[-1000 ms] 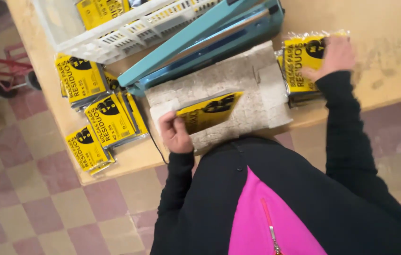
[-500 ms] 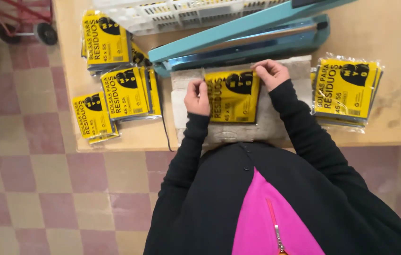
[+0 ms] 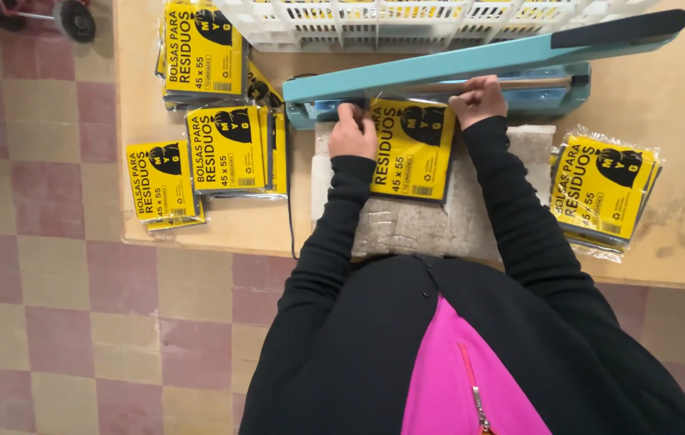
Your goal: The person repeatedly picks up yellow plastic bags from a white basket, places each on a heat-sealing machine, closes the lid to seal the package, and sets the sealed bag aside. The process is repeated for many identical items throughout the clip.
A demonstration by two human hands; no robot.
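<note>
- We look down on a tan wooden table (image 3: 681,72) that stands on a floor of red and cream checked tiles (image 3: 36,282).
- On the table, right in front of us, lies a grey speckled mat (image 3: 463,221), and at its far edge sits a teal heat sealer (image 3: 471,64) with its long arm raised.
- Our left hand (image 3: 352,133) and right hand (image 3: 479,98) each pinch a top corner of one yellow packet (image 3: 411,149), which lies flat on the mat with its upper edge at the sealer's bar.
- The fingers of both hands are curled onto the packet's edge; neither hand holds anything else.
- To the left lie several stacks of yellow packets (image 3: 226,145), overlapping one another near the table's edge.
- To the right, well apart from the mat, rests another small pile of packets (image 3: 600,189).
- A white plastic crate (image 3: 407,20) stands behind the sealer, with yellow showing through its slats.
</note>
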